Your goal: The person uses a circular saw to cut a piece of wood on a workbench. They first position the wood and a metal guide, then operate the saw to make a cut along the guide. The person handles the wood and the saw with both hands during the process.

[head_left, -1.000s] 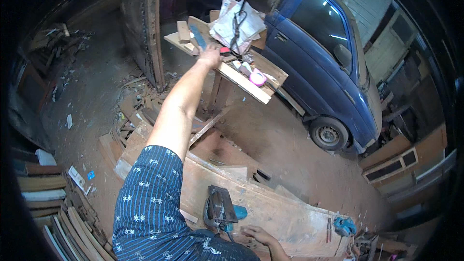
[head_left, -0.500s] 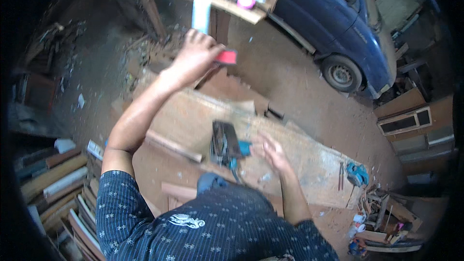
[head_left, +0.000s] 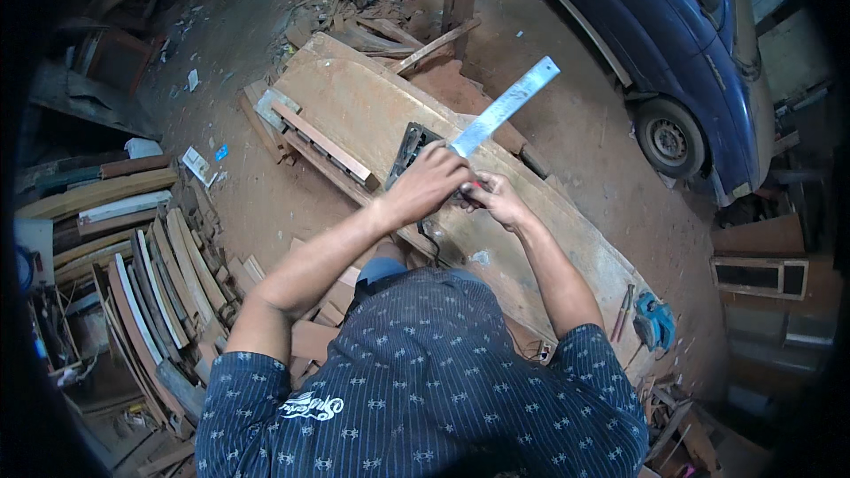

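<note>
The left hand is gripping the near end of a flat, pale rule, its fingers curling over that end. The rule is lying up and to the right of this grip, above the bench board; its long axis is running crosswise to the board's length, and its free, holed tip is pointing away from the body. The right hand is sitting just beside the left, slightly lower, with its fingertips meeting a small red piece between the hands. Whether the right hand is closing on this piece, and whether the piece is joining the rule, cannot be told. The left hand is standing nearer to the power tool, partly hidden behind it, and to the wooden strip, whose long axis is following the board, crosswise to the rule
</note>
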{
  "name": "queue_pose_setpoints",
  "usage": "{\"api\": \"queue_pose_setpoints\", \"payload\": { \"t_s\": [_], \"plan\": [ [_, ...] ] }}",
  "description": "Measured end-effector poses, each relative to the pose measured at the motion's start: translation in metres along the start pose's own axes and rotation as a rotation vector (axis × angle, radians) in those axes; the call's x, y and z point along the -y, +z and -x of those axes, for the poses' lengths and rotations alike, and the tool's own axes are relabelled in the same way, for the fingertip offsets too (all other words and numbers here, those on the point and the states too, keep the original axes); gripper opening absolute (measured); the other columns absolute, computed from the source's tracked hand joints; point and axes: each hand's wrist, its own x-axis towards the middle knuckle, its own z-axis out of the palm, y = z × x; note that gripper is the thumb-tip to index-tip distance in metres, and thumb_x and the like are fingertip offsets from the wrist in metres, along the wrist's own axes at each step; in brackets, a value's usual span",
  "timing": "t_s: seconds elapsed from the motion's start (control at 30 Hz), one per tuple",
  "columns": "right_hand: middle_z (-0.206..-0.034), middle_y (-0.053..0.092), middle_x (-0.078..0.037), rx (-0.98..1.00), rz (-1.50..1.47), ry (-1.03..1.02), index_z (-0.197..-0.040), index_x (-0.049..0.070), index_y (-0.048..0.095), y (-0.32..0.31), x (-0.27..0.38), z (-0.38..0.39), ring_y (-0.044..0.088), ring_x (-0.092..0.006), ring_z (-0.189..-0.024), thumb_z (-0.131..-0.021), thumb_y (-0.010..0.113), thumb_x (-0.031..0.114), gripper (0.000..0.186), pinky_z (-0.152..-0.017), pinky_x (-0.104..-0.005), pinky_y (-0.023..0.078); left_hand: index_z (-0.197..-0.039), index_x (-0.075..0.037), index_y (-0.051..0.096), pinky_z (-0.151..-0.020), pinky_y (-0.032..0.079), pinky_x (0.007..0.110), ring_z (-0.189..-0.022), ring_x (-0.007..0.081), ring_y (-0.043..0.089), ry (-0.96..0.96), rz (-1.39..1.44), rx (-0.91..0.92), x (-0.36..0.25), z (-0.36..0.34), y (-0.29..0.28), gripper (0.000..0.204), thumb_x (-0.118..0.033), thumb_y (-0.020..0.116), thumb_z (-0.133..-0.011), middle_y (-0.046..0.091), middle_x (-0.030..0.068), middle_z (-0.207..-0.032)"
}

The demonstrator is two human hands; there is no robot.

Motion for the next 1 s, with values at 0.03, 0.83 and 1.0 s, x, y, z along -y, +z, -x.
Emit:
{"api": "queue_pose_setpoints", "payload": {
  "t_s": [0.03, 0.83, 1.0],
  "plan": [
    [-0.088, 0.068, -0.006, -0.073, -0.020, 0.013, -0.106, 0.000, 0.064, -0.003, -0.009, 0.012, 0.064, -0.0124, -0.075, -0.096, 0.064, 0.014, 0.018, -0.068, -0.0286, 0.053, -0.118, -0.004, 0.055, -0.109, 0.035, 0.044, -0.116, 0.0322, 0.051, -0.216, 0.104, -0.130, -0.017, 0.017, 0.019, 0.039, -0.018, 0.068, -0.083, 0.058, 0.0137, -0.116],
    [-0.091, 0.068, -0.008, -0.307, -0.223, 0.124, -0.109, 0.001, 0.062, -0.046, -0.135, 0.151, 0.066, -0.0143, -0.074, -0.097, 0.065, 0.020, 0.023, -0.068, -0.0300, 0.056, -0.121, -0.004, 0.067, -0.108, 0.040, 0.048, -0.125, 0.0391, 0.052, -1.788, 0.366, -0.205, 0.004, 0.032, 0.195, 0.073, -0.063, 0.070, -0.078, 0.060, 0.0230, -0.130],
    [-0.090, 0.068, -0.008, -0.282, -0.206, 0.126, -0.111, 0.000, 0.062, -0.048, -0.137, 0.151, 0.066, -0.0145, -0.075, -0.097, 0.065, 0.019, 0.023, -0.068, -0.0298, 0.056, -0.128, -0.003, 0.060, -0.106, 0.043, 0.044, -0.124, 0.0380, 0.055, -1.295, 0.378, 0.026, 0.014, 0.070, 0.194, 0.079, -0.058, 0.077, -0.074, 0.059, 0.0259, -0.129]
  ]
}}
